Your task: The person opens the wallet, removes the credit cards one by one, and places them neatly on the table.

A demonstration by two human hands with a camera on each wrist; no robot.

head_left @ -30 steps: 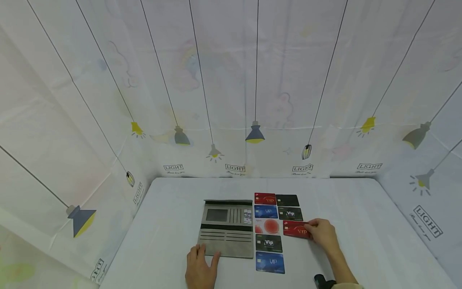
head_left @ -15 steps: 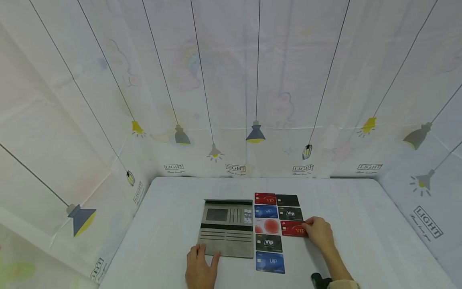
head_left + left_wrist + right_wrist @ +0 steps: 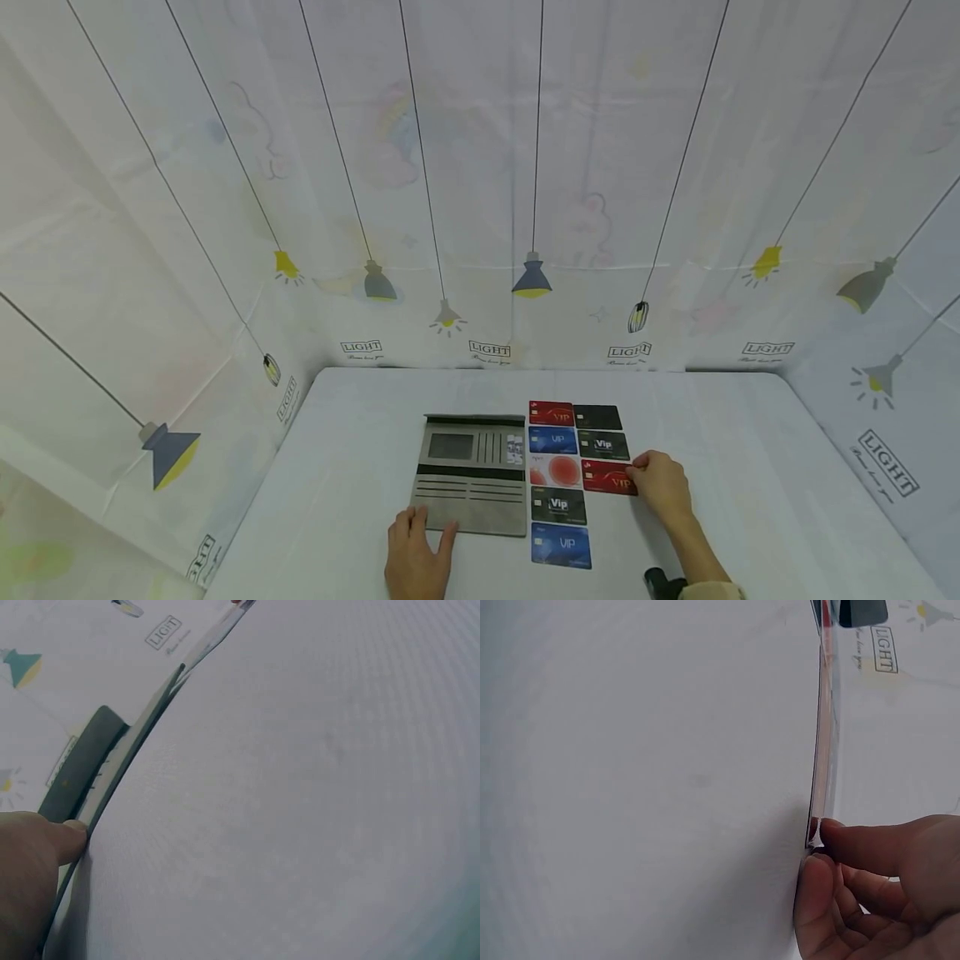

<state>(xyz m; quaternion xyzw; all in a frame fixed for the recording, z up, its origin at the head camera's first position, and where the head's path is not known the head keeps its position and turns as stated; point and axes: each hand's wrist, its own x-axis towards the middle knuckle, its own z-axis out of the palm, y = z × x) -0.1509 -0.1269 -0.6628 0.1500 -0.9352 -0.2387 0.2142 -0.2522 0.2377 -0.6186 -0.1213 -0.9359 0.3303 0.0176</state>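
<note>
My right hand (image 3: 663,487) pinches the right end of a red VIP card (image 3: 604,477) between thumb and fingertips. That card lies just below a dark Vip card (image 3: 604,445) and right of a white card with a red circle (image 3: 562,471). In the right wrist view the thumb and index finger of the hand (image 3: 885,874) meet at the card's end. At the lower left, my left hand (image 3: 418,557) rests with loosely spread fingers on the near edge of an open grey card wallet (image 3: 491,518). The left wrist view shows one fingertip on the wallet's (image 3: 135,750) edge.
Left of centre, the column beside the wallet has a red VIP card (image 3: 551,413), a blue card (image 3: 552,440), a dark Vip card (image 3: 558,506) and a second blue card (image 3: 561,546). A plain dark card (image 3: 597,417) tops the right column. All lie on a white table (image 3: 757,500).
The right hand has slid the red card left, bringing it in beside the white card and straightening it under the dark Vip card. The left hand has stayed put.
</note>
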